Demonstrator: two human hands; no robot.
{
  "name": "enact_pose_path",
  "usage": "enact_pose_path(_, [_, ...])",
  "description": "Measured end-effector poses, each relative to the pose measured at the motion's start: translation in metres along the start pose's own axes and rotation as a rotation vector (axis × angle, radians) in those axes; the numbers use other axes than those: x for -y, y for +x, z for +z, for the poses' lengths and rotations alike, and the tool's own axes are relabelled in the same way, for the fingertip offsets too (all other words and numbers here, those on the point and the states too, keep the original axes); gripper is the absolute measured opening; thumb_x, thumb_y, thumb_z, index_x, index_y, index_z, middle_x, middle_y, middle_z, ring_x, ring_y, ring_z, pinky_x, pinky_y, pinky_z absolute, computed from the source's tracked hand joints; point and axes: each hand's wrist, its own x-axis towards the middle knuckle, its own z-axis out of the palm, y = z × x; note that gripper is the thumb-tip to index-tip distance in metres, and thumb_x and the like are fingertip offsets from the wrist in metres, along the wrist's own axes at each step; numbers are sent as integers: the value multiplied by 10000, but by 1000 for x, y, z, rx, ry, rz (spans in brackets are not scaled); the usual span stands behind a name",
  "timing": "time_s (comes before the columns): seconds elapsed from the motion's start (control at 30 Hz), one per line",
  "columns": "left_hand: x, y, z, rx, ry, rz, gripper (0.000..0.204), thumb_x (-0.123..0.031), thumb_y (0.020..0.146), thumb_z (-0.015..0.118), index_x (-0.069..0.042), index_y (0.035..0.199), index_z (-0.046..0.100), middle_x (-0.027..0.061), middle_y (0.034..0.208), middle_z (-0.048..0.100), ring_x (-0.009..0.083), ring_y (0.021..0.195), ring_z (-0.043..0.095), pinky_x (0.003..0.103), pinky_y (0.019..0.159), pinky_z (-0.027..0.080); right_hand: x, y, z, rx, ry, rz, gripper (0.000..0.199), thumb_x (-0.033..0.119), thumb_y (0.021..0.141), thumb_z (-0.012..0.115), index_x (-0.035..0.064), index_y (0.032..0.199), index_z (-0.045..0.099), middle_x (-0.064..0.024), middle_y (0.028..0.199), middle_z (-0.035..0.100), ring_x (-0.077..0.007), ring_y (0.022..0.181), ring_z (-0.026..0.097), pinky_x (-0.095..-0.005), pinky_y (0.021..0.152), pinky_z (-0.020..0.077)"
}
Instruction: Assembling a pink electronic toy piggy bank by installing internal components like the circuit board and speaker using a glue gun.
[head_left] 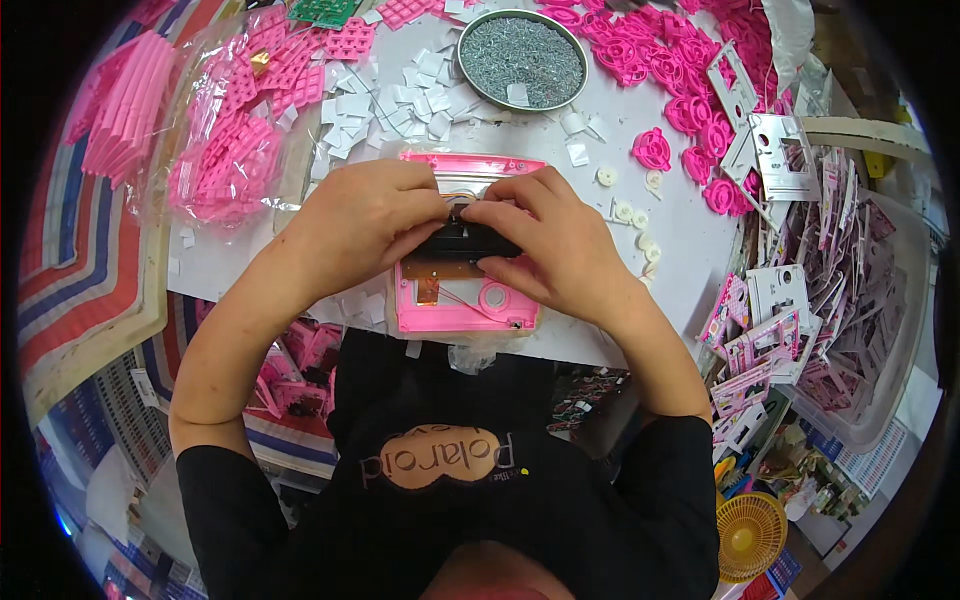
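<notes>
A pink plastic housing (463,302) lies flat on the white table (680,240) right in front of me. Inside it I see a brown circuit strip, thin wires and a round opening. A small black part (467,243) sits across the housing's middle. My left hand (362,222) pinches the black part's left end, and my right hand (553,246) grips its right end. Both sets of fingertips meet above it and hide most of it.
A round metal dish of small screws (521,58) stands at the back. White paper squares (392,102), bagged pink parts (230,150), pink round pieces (690,75) and small white discs (632,212) surround the housing. A bin of packaged cards (850,290) stands at right.
</notes>
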Motion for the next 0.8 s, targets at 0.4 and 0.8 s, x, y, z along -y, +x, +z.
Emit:
enact_pose_path(0.4, [4,0,0,2,-176,-41,100,-43,814,714,-37,898,660,93,838,620,310,776,637,406,670,506,4,3,-3,32,-2,21,509,185,735,800,182,1214,629,-65,1109,601,-299,1037,568,-407,775,565])
enact_pose_path(0.8, [-16,3,-5,35,-255,-428,107,-85,848,717,11,896,718,106,771,670,213,702,646,334,636,500,19,5,-4,51,-173,-21,348,174,822,706,191,1163,636,-67,1109,608,-287,1045,584,-368,707,582])
